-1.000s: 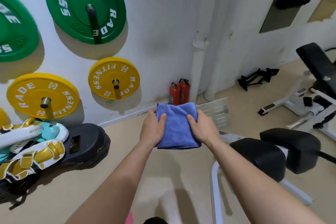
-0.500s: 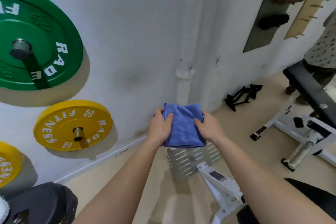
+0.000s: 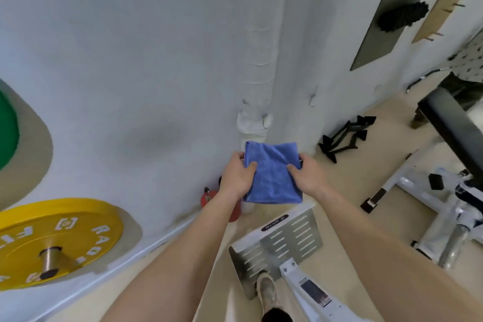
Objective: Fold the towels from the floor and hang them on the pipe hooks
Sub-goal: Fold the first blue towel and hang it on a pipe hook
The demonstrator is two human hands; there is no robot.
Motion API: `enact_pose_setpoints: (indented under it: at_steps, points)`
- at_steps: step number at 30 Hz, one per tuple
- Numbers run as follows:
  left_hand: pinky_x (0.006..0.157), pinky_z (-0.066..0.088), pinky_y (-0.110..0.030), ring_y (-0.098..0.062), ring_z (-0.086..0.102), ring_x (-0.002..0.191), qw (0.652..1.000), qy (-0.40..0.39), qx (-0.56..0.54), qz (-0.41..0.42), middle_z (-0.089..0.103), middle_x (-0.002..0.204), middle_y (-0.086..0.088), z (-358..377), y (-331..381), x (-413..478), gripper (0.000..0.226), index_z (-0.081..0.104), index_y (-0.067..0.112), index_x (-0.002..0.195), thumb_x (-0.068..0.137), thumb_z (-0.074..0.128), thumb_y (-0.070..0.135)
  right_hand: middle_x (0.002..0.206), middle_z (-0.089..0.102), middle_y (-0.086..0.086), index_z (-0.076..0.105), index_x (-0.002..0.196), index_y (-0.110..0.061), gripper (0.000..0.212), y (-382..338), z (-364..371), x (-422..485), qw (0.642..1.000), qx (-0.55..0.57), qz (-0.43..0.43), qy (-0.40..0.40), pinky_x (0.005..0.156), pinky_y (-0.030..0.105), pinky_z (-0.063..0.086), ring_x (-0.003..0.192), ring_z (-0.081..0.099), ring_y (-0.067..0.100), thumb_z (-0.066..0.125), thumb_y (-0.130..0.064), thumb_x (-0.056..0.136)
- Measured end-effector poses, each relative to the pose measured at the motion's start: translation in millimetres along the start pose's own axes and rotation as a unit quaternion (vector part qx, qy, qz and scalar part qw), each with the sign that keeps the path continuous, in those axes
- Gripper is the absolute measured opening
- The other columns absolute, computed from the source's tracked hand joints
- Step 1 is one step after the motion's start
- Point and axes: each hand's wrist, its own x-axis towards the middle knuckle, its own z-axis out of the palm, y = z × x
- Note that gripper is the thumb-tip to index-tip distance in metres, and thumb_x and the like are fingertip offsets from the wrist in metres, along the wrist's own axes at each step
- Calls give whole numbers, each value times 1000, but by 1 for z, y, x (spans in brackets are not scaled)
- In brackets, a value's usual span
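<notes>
1. Now the folded blue towel (image 3: 271, 171) is held in the air before the white wrapped pipe (image 3: 257, 65), just below its small hooks (image 3: 266, 123).
2. The left hand (image 3: 236, 176) and right hand (image 3: 308, 178) each have fingers clamped on a side edge.
3. Judged next: raise it level, keep the fold pinched, and catch a top edge on a hook.
</notes>
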Motion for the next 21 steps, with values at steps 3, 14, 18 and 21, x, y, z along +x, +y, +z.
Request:
enact_pose_setpoints:
  at_steps: [3,14,18,21]
  points:
    - [78,45,-31,-20,61,93,1000,11,17,-21,63,99,2,21,0,66,22,53,16,114,93,58,22,106,67,6,59,114,-10,26,10,5,73,1000,20,13,-20,81,38,49,95,62,27,55,-24,93]
    - [75,41,-27,-20,59,88,982,143,-26,-119,63,95,-1,98,-2,261,20,58,13,113,99,49,23,93,61,1,58,109,-10,20,36,28,302,999,30,-16,-42,74,29,38,83,54,22,57,-26,95]
    - [82,48,-30,-21,60,91,967,190,-64,-160,65,101,-5,110,-22,292,20,57,13,115,98,52,23,88,65,-1,63,103,-15,15,49,44,341,997,49,-16,-54,72,28,41,81,59,22,61,-25,91]
    - [70,45,-18,-14,60,80,959,214,-77,-168,65,91,2,112,-38,305,12,60,16,105,96,57,23,83,67,1,63,92,-18,8,54,55,357,997,52,-25,-58,71,27,41,78,61,23,63,-25,89]
